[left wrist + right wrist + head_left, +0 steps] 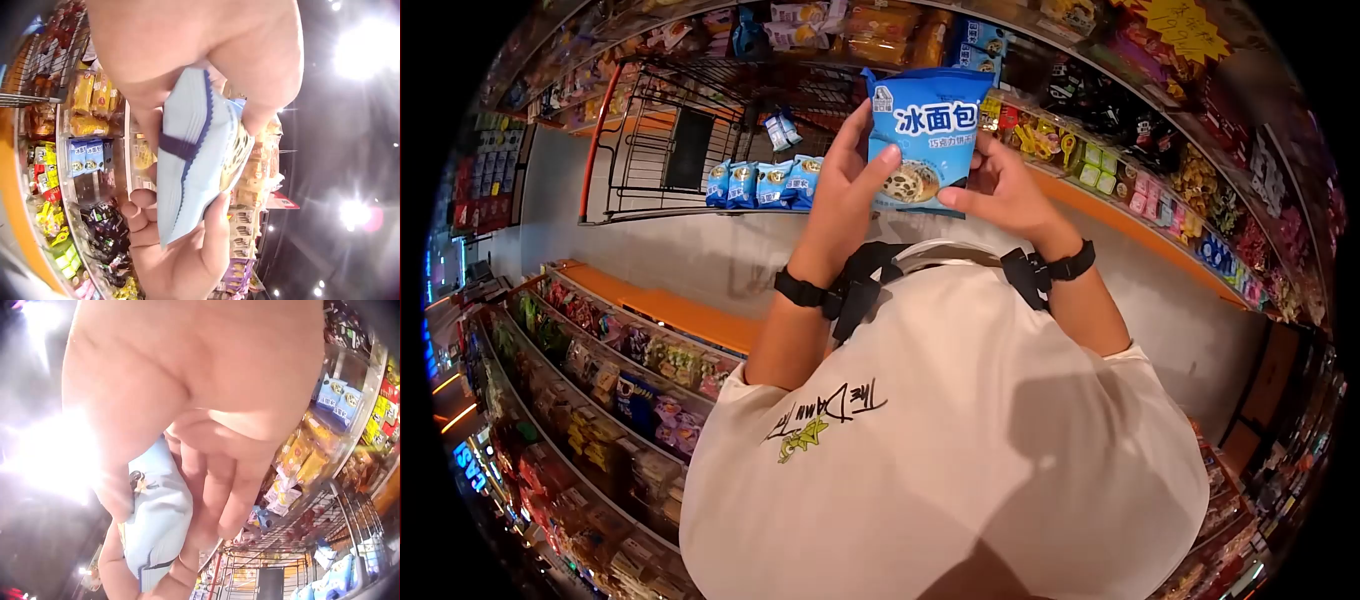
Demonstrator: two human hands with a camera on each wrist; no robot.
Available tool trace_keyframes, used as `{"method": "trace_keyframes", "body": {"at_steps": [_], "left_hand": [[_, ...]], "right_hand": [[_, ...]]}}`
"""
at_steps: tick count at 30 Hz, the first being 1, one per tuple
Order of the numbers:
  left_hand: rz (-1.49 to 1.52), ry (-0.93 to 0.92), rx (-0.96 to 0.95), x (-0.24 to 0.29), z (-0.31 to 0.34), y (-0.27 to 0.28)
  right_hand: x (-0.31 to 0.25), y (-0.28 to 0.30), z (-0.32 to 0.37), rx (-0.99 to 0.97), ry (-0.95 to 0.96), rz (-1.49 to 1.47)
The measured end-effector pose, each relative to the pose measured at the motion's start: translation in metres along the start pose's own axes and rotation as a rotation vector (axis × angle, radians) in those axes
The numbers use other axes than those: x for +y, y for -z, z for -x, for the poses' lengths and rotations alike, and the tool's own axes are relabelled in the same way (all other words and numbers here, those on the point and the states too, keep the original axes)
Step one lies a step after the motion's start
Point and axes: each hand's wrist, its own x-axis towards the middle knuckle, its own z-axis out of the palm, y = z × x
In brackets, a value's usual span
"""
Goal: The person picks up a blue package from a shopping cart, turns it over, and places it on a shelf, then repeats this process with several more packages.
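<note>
A blue bread packet [924,125] with white lettering and a picture of round bread is held upright in front of the chest. My left hand [847,180] grips its left side, thumb on the printed front. On the other side my right hand [1006,190] grips the lower right edge, thumb near the bottom corner. From the left wrist the crimped bottom seam of the packet [187,169] shows between both hands. The right wrist view has the packet's pale side [161,509] between thumb and fingers. Several similar blue packets [774,182] lie in the shopping cart [650,150].
Shelves with bagged snacks [1120,190] run along the far side, with two more blue packets [982,45] on them. Behind on the left stands another snack shelf [630,345] with an orange base. Pale floor [670,255] lies between them.
</note>
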Motion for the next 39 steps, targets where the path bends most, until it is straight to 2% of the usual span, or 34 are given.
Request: {"method": "trace_keyframes", "body": {"at_steps": [3, 7, 8, 11, 17, 23, 29, 32, 39], "left_hand": [[-0.129, -0.109, 0.027, -0.020, 0.016, -0.020], [-0.236, -0.132, 0.143, -0.009, 0.042, -0.030], [-0.214, -0.160, 0.184, -0.008, 0.046, -0.028], [-0.176, -0.221, 0.315, -0.014, 0.069, -0.022], [-0.159, -0.303, 0.417, -0.001, 0.095, -0.010], [-0.159, -0.281, 0.429, 0.013, 0.103, 0.019], [-0.148, -0.268, 0.495, 0.036, 0.094, 0.059], [-0.136, -0.287, 0.480, 0.047, 0.084, 0.088], [-0.139, -0.283, 0.430, 0.080, 0.052, 0.148]], "right_hand": [[0.002, 0.014, 0.019, -0.008, 0.001, 0.052], [-0.009, 0.006, 0.025, -0.089, -0.056, 0.103], [-0.006, 0.005, 0.022, -0.118, -0.010, 0.221], [-0.006, -0.008, 0.013, -0.233, 0.020, 0.240], [-0.007, -0.037, -0.003, -0.331, 0.021, 0.226], [-0.003, -0.065, -0.029, -0.405, 0.008, 0.191], [0.010, -0.094, -0.075, -0.398, 0.032, 0.194], [0.004, -0.112, -0.099, -0.396, -0.015, 0.229], [0.006, -0.149, -0.158, -0.379, 0.055, 0.324]]}}
